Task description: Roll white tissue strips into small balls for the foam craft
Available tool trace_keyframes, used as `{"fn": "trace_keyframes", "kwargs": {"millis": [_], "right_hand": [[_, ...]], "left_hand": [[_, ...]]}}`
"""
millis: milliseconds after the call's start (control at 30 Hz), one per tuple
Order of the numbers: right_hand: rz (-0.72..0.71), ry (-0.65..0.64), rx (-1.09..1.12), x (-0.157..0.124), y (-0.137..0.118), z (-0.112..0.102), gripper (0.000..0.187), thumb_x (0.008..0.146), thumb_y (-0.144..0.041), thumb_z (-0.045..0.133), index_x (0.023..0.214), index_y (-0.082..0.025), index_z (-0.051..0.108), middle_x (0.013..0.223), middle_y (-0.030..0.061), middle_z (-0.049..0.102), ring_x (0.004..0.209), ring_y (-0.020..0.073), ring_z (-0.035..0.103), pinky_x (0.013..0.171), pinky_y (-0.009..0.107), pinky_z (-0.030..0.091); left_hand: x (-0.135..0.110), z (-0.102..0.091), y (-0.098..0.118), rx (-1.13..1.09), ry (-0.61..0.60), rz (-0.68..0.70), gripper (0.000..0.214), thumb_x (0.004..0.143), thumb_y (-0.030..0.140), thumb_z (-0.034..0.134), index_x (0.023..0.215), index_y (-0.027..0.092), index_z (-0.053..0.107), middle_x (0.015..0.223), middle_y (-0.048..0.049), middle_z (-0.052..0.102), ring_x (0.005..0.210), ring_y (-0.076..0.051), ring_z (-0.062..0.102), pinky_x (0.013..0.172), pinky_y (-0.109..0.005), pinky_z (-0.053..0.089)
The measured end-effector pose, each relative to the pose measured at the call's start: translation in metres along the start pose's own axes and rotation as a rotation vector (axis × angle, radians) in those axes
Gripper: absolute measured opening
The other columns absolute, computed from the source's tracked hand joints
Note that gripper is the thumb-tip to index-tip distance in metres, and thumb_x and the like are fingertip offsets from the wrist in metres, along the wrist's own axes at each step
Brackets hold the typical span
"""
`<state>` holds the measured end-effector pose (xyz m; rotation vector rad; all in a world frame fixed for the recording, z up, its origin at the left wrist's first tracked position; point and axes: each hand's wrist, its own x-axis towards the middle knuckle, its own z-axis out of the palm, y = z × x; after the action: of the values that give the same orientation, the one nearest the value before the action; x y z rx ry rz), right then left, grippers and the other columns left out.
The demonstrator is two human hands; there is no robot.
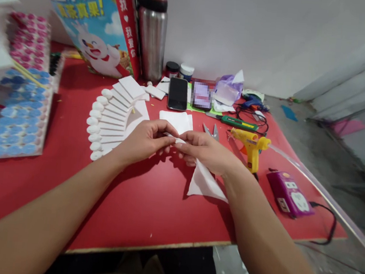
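Both my hands meet over the middle of the red table (149, 211). My left hand (153, 140) pinches the end of a white strip of paper or cloth (179, 140) between thumb and fingers. My right hand (202, 152) grips the same strip from the other side. The loose part of this white sheet (205, 183) hangs below my right hand onto the table. Just beyond my fingers lies a stack of white squares (175, 120). To the left, white pieces with rounded white tips (114, 126) lie fanned out in an arc.
A yellow glue gun (249, 145), scissors (214, 132), a green-handled tool (239, 123) and a purple power strip (288, 192) lie to the right. A phone (178, 94) and a steel flask (150, 43) are behind. Blue and pink roses (19, 117) fill trays at left.
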<state>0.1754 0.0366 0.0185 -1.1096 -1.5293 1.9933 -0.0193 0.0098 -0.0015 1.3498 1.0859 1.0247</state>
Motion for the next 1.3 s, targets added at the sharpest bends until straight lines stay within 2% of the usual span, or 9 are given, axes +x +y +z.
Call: {"fn": "trace_keyframes", "kwargs": {"millis": [167,333,433,667,967,1067,1167,1233,1300], "right_hand": [[-0.007,0.045,-0.070,-0.001,0.001,-0.008,0.032,0.083,-0.040,0.080,0.076,-0.015,0.061,0.063,-0.0014,0.063,0.047,0.0057,0.050,0.046,0.020,0.037],[0.029,0.024,0.017,-0.001,-0.001,-0.006,0.033,0.080,-0.038,0.083,0.075,-0.014,0.060,0.063,-0.0015,0.064,0.044,0.0046,0.048,0.044,0.019,0.036],[0.067,-0.001,0.112,0.000,-0.003,-0.006,0.031,0.078,-0.034,0.085,0.078,-0.013,0.062,0.062,-0.0010,0.063,0.043,0.0043,0.046,0.042,0.019,0.035],[0.122,0.010,0.256,-0.001,-0.006,-0.010,0.024,0.077,-0.022,0.082,0.075,-0.011,0.062,0.064,0.0006,0.062,0.043,0.0016,0.037,0.040,0.016,0.029],[0.130,-0.059,0.320,0.007,-0.004,-0.010,0.014,0.076,-0.018,0.073,0.073,-0.013,0.060,0.053,-0.0063,0.048,0.039,-0.0005,0.018,0.035,0.014,0.014],[0.007,0.056,0.199,0.006,-0.004,-0.005,0.014,0.078,-0.023,0.070,0.073,-0.016,0.060,0.050,-0.0068,0.048,0.036,0.0005,0.019,0.035,0.015,0.012],[-0.131,0.182,0.004,0.003,-0.005,-0.001,0.014,0.081,-0.024,0.067,0.072,-0.016,0.061,0.050,-0.0055,0.052,0.036,0.0023,0.027,0.037,0.018,0.017],[-0.222,0.239,-0.171,0.001,-0.005,0.000,0.014,0.083,-0.025,0.065,0.072,-0.017,0.061,0.052,-0.0040,0.055,0.038,0.0043,0.034,0.039,0.020,0.023],[-0.340,0.283,-0.402,-0.001,-0.003,0.001,0.013,0.084,-0.023,0.063,0.073,-0.017,0.063,0.056,-0.0024,0.059,0.045,0.0067,0.042,0.045,0.022,0.030]], "left_hand": [[-0.001,0.002,-0.001,0.056,0.003,0.024,0.021,0.084,0.032,0.075,0.095,0.015,0.071,0.078,-0.0064,0.073,0.064,-0.016,0.068,0.060,-0.027,0.053],[-0.001,0.001,0.000,0.250,-0.010,0.136,0.017,0.090,0.031,0.070,0.092,0.014,0.073,0.085,-0.0070,0.075,0.076,-0.018,0.069,0.071,-0.030,0.053],[-0.001,-0.001,-0.002,0.338,-0.016,0.253,0.014,0.093,0.025,0.066,0.093,0.014,0.073,0.088,-0.0067,0.074,0.079,-0.018,0.068,0.075,-0.030,0.052],[0.002,-0.004,-0.011,0.710,0.022,0.689,0.016,0.099,0.013,0.055,0.096,0.013,0.071,0.094,-0.0086,0.071,0.084,-0.017,0.065,0.076,-0.028,0.049],[0.002,0.000,-0.006,0.958,0.039,0.843,0.022,0.101,0.015,0.046,0.090,0.014,0.064,0.092,-0.0120,0.067,0.085,-0.021,0.062,0.078,-0.035,0.051],[-0.002,0.004,-0.002,0.745,0.085,0.688,0.013,0.097,0.018,0.052,0.100,0.014,0.063,0.099,-0.0117,0.067,0.088,-0.020,0.064,0.076,-0.033,0.053],[-0.005,0.009,0.003,0.293,0.118,0.255,0.031,0.091,0.023,0.060,0.120,0.016,0.056,0.109,-0.0096,0.066,0.067,-0.012,0.064,0.053,-0.023,0.050],[-0.004,0.010,0.007,-0.024,0.066,-0.029,0.028,0.091,0.028,0.057,0.116,0.016,0.056,0.100,-0.0084,0.068,0.051,-0.010,0.060,0.037,-0.019,0.039],[-0.001,0.009,0.009,-0.272,-0.030,-0.246,0.027,0.096,0.038,0.048,0.096,0.013,0.058,0.081,-0.0089,0.068,0.041,-0.010,0.056,0.030,-0.017,0.030]]}}
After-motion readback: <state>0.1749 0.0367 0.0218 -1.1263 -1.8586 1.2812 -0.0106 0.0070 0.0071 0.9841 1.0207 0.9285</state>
